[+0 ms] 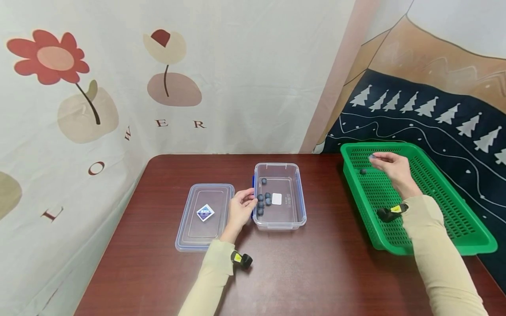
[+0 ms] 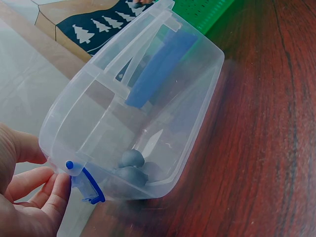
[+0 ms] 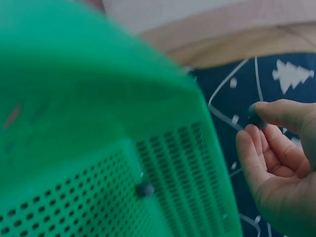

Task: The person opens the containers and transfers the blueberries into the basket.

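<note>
My right hand [image 1: 395, 171] pinches a blueberry [image 3: 255, 116] between thumb and fingers, above the far left part of a green basket [image 1: 466, 235]. Another blueberry [image 1: 363, 171] lies in that basket. With its fingertips, my left hand [image 1: 240, 209] grips the left edge of a clear plastic container [image 1: 278, 225], by its blue latch [image 2: 91, 185]. Several blueberries [image 1: 261, 205] sit inside along the container's left wall, and one more [image 1: 264, 181] is farther back.
A clear lid [image 1: 187, 235] with a diamond-shaped label lies on the brown table [image 1: 316, 272], left of the container. Behind the table hangs a pale cloth [image 1: 253, 79] with printed flowers. Dark fabric with white trees [image 1: 427, 107] is at the right.
</note>
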`<act>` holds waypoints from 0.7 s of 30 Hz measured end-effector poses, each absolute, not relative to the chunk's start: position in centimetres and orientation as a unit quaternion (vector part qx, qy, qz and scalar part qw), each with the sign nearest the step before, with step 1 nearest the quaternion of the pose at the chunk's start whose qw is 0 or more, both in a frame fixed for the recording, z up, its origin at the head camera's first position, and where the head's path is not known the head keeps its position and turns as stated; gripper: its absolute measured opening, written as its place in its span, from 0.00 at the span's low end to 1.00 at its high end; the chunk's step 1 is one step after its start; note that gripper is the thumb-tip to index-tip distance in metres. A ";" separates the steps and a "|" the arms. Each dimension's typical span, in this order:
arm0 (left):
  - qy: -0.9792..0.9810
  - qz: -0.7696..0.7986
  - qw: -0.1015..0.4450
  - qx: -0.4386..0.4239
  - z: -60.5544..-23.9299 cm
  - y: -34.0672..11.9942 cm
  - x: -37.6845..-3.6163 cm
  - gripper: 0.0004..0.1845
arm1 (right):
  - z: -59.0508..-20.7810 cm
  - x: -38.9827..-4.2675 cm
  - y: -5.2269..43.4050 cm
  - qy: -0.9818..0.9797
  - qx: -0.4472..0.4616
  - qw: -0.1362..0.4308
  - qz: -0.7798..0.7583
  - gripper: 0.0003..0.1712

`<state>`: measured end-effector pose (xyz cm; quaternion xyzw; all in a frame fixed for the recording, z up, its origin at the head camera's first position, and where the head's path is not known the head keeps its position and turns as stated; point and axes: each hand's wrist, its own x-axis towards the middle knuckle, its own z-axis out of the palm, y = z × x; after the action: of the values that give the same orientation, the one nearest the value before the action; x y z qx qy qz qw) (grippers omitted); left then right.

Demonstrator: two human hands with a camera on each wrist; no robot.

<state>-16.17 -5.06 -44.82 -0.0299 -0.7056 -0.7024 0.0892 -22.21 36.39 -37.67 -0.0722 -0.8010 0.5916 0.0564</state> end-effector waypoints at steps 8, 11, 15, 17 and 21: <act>-0.709 -0.699 0.090 -0.029 -44.8 -5.2 -16.1 0.17 | -39.3 -23.0 38.3 -0.811 -0.077 0.003 0.580 0.12; -0.711 -0.697 0.090 -0.031 -44.7 -5.2 -16.1 0.17 | -40.0 -23.3 39.0 -0.811 -0.069 -0.031 0.580 0.09; -0.713 -0.695 0.088 -0.032 -44.6 -5.2 -16.1 0.17 | -40.8 -23.5 39.9 -0.810 -0.070 -0.076 0.577 0.11; -0.713 -0.695 0.088 -0.032 -44.6 -5.1 -16.1 0.17 | -41.2 -23.4 40.2 -0.812 -0.076 -0.092 0.571 0.12; -0.713 -0.695 0.087 -0.034 -44.5 -5.1 -16.0 0.17 | -42.0 -23.2 40.6 -0.820 -0.084 -0.108 0.556 0.12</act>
<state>-16.03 -5.07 -44.53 -0.0343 -0.7132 -0.6946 0.0875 -23.19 40.61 -41.96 -0.0838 -0.8197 0.5563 -0.1076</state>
